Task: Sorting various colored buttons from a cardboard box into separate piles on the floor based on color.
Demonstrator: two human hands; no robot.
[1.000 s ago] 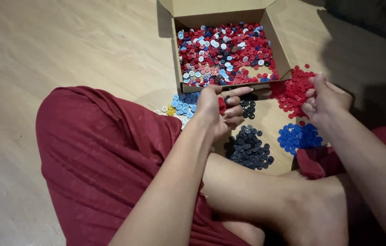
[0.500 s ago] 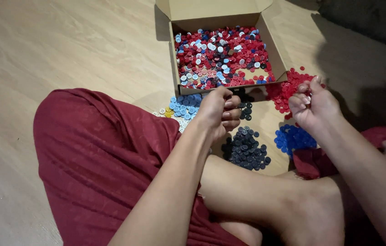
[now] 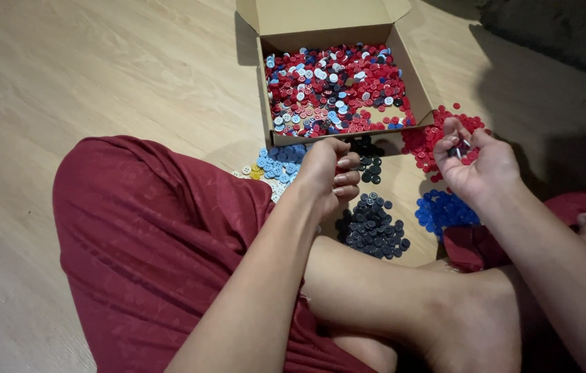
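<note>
Sorting buttons by colour on the floor. Left hand curled into a fist, contents hidden, above dark button pile. Right hand at two o'clock, cupped, pinching small buttons over red pile. At twelve, cardboard box of mixed buttons. Next: release onto matching pile.

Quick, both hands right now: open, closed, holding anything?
Left hand: fingers curled into a loose fist; what is inside cannot be told.
Right hand: palm up, fingers pinching small dark buttons over the red pile.
</note>
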